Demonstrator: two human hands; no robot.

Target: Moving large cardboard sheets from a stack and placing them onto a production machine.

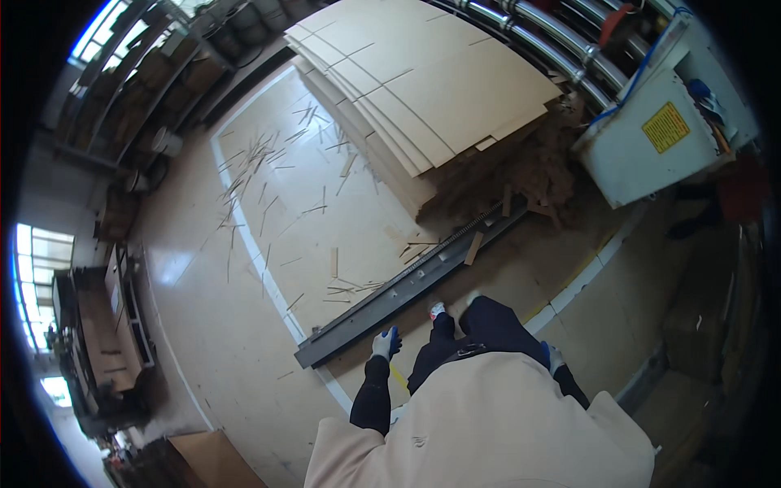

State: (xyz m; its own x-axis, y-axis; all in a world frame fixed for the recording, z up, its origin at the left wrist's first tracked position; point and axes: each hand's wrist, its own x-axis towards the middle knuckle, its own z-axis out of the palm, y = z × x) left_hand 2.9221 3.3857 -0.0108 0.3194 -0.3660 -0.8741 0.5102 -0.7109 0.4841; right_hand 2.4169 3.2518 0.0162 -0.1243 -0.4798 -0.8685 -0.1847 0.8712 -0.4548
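L hand (386, 343) hangs low just beside the near end of the grey metal beam (411, 283), apart from it; fingers look loosely curled, prob. just hanging relaxed, but can't tell whether that grip is closed on anything. R hand (555, 358) is at the R thigh, mostly hidden by leg & sleeve; can't tell open or closed. Both gloved, prob. vs. rough edges.

Beam lies flat on the floor (183, 309), slantwise btwn the person & the cardboard stack (439, 81), one end over the white floor line (256, 252). Line likely marks a bay for the stack. Sheets lie flat, prob. so they don't bend; upper ones sit a bit fanned on the L edge. Stack is next to the metal rollers (561, 32), maybe for short handling. Thin scraps (260, 154) are strewn L of it, likely just trimmings left where they fell.

Counts: 2 hands, 1 beam, 1 stack (sheets too many to count), 1 lone cardboard strip (473, 248) across the beam's near edge, 1 white machine housing (630, 154) w/ 1 yellow label (665, 128), 1 pale bucket (167, 141) by the shelving (122, 85). Scraps: dozens, no exact no.
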